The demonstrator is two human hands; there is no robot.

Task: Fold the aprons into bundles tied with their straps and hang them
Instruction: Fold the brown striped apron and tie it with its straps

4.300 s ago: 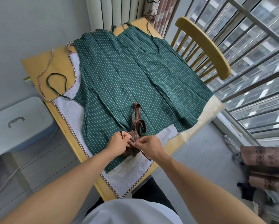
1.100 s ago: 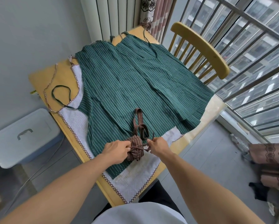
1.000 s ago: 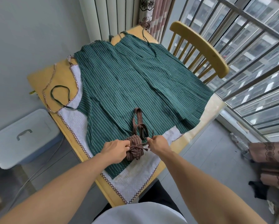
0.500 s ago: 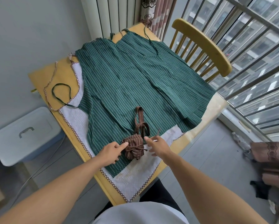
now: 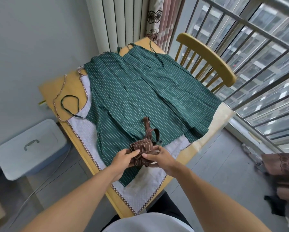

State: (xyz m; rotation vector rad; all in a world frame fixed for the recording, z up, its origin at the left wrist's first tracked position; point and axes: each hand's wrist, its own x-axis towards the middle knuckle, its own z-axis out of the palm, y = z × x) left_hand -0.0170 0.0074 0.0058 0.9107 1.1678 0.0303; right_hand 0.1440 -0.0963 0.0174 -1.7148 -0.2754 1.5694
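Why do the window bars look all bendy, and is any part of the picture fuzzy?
In the head view the wide lens bows straight things near the edges, like the window bars. Soft daylight from that window lights the green apron evenly, with no glare. The brown bundle held by the left hand and right hand looks sharp; the white box and the forearms near the bottom edge look fuzzy.

Matt striped cloth — the brown bundle (image 5: 142, 148), the green apron (image 5: 140, 97) — over a smooth wooden table (image 5: 222, 114).
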